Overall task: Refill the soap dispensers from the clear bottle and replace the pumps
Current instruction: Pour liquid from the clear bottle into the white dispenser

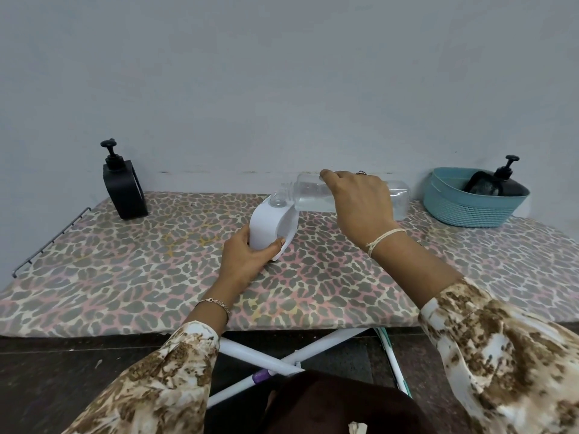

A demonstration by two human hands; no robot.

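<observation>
A white soap dispenser with its pump off stands mid-table, and my left hand grips its lower body. My right hand holds the clear bottle tipped almost flat, its mouth at the dispenser's open neck. A little clear liquid lies along the bottle's lower side. A black dispenser with its pump on stands at the far left. Another black dispenser with a pump leans inside the blue basket.
The blue basket sits at the table's back right against the wall. The table is a leopard-print ironing board with a wire rack at its left end. White crossed legs show below the front edge.
</observation>
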